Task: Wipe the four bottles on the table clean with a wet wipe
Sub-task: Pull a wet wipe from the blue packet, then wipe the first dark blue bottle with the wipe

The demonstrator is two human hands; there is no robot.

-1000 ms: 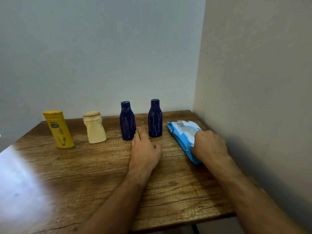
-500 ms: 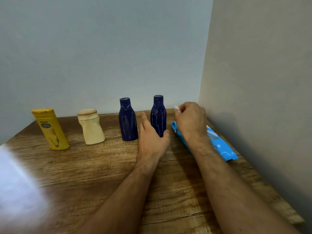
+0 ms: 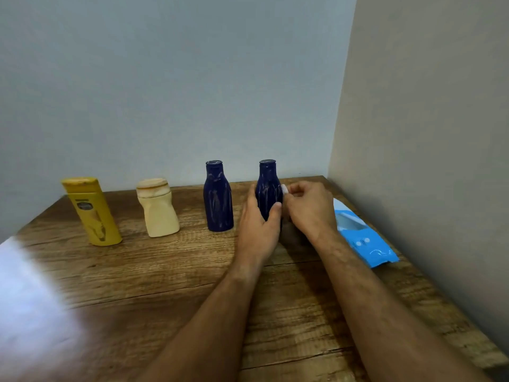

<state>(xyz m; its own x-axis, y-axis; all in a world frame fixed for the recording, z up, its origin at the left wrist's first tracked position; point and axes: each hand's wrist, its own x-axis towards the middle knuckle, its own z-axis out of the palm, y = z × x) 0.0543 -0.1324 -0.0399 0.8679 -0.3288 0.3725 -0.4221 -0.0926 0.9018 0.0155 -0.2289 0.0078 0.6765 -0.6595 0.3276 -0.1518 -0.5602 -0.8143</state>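
Four bottles stand in a row near the back of the wooden table (image 3: 165, 271): a yellow bottle (image 3: 92, 212), a cream bottle (image 3: 157, 208), a dark blue bottle (image 3: 218, 197) and a second dark blue bottle (image 3: 267, 188) at the right. My left hand (image 3: 259, 219) grips the lower body of the right blue bottle, thumb across its front. My right hand (image 3: 308, 208) pinches a small white wet wipe (image 3: 285, 189) against that bottle's right side. Both blue bottles show pale smears.
A blue wet wipe packet (image 3: 363, 238) lies flat at the table's right side, close to the beige wall (image 3: 427, 161). A grey-blue wall runs behind the bottles. A bright glare patch (image 3: 27, 299) covers the table's front left.
My right hand left the packet with a wipe and moved left to the right blue bottle. My left hand slid forward and closed around that bottle.
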